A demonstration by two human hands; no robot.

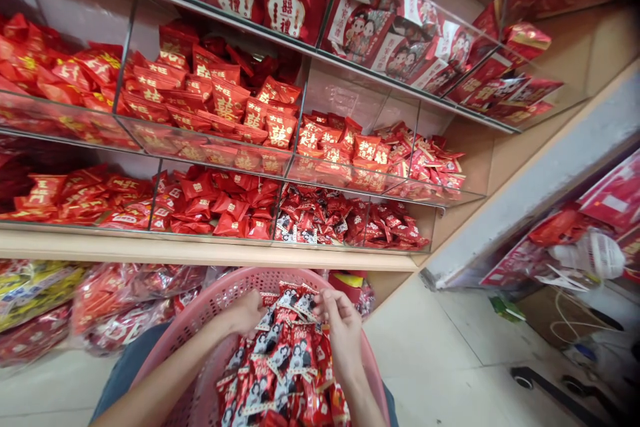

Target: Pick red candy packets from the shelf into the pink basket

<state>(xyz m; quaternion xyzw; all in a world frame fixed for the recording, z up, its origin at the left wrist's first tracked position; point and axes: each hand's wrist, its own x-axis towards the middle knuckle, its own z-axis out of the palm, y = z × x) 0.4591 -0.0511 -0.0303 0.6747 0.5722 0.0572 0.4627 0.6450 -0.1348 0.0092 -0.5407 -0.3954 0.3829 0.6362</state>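
Note:
A pink perforated plastic basket (200, 320) stands between my knees. Inside it lies a heap of small candy packets (283, 353), red with black-and-white couple pictures. At the heap's far left edge, my left hand (246, 313) has its fingers curled inward against the packets; what they hold is hidden. Across from it, on the right side, my right hand (344, 327) pinches the edge of a candy packet (306, 301) between thumb and fingers. Similar black-and-white packets (296, 227) fill a compartment of the low shelf ahead.
Tiered shelves with a wooden front edge (200, 250) rise just beyond the basket, their clear-walled compartments full of red packets (225, 107). Plastic bags (125, 300) of goods sit underneath at left. On the right are tiled floor (440, 347), a white fan (593, 255) and a black chair leg (555, 390).

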